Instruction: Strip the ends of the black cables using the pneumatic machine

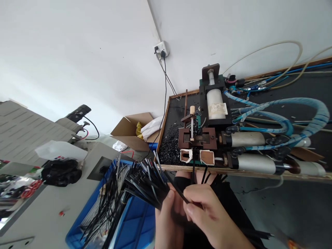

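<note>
My left hand (168,214) is closed round a thick bundle of thin black cables (149,181), whose far ends fan out up and to the left. Close beside it, my right hand (204,211) pinches one black cable (177,188) between thumb and fingers. Just beyond both hands, at the bench edge, sits a brown metal clamp fixture (211,138). Two tape-edged pads (206,157) lie in front of that fixture. Another dark cable (193,167) hangs by the gap between the pads. The lower ends of the bundle are hidden by my hands.
Air cylinders (255,163) and blue wrapped hoses (308,103) occupy the bench's right side. Black scraps (169,148) litter its left corner. A blue crate (89,216) with more cables stands at lower left. Behind it is an open cardboard box (127,128). A socket (161,49) is on the wall.
</note>
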Action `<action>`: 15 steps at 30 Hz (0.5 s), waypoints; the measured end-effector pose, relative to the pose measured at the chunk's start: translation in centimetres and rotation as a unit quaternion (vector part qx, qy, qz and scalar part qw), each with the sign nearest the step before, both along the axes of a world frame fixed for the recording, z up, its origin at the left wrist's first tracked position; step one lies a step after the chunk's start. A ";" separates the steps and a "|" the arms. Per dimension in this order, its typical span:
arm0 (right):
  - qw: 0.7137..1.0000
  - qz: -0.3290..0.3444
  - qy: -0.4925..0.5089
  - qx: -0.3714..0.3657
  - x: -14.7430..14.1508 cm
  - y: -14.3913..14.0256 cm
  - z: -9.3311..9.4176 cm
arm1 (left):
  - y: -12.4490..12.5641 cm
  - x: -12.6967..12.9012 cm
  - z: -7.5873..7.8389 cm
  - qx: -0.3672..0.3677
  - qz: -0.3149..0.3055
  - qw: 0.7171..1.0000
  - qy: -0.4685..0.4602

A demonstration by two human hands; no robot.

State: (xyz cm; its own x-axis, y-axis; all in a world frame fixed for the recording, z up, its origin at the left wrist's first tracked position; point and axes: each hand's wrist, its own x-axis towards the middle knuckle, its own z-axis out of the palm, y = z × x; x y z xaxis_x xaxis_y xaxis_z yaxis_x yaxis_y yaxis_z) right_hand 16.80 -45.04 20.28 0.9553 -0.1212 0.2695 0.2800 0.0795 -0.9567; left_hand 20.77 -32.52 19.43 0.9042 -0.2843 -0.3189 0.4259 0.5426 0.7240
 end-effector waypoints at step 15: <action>0.948 0.046 0.063 0.310 2.1 0.7 -1.1 | -1.1 -0.4 0.9 0.032 0.030 0.999 -0.003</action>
State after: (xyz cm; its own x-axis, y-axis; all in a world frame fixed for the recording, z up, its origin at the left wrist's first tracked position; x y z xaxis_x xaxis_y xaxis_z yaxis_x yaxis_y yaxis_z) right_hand 18.94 -44.38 19.18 0.9893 -0.1337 0.0580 0.1321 0.6552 -0.7438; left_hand 20.32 -33.60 20.31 0.9205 -0.2093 -0.3299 0.3905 0.5190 0.7604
